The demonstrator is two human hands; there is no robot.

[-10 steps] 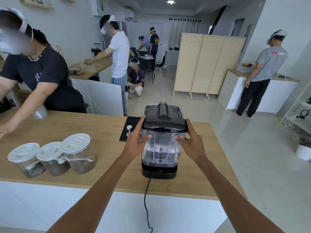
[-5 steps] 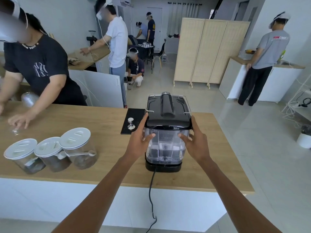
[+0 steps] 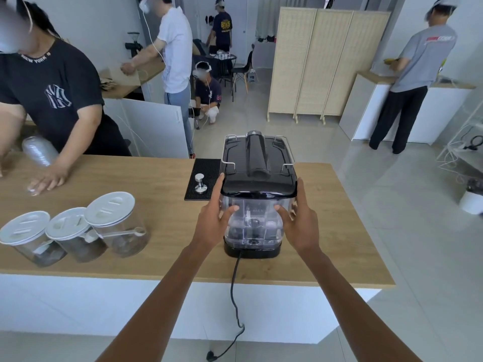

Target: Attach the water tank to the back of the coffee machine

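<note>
A long wooden counter (image 3: 162, 257) on a white base runs across the room, and the coffee machine (image 3: 257, 165) stands on it right of the middle, close to the near edge. Its back faces the person at the counter and its front points away, toward the folding screen (image 3: 324, 64) across the floor; its long axis runs front to back, straight away from that person.

The clear water tank (image 3: 253, 226) stands upright against the machine's back, under the black top cover and on the black base (whether it is fully seated I cannot tell from here). A black power cord (image 3: 233, 288) leaves the base below it, drops over the counter edge and ends in a plug near the floor.

The left hand (image 3: 213, 223) lies flat against the tank's left wall, fingers stretched up along the side, thumb curled round onto the near face. The right hand (image 3: 300, 220) mirrors it on the right wall, so the tank is clasped between the two palms.

Three glass jars (image 3: 78, 231) with white lids sit in a row well to the left. Just beside the machine's left side lies a black mat (image 3: 202, 178), and on it stands a small metal tamper (image 3: 200, 182).
</note>
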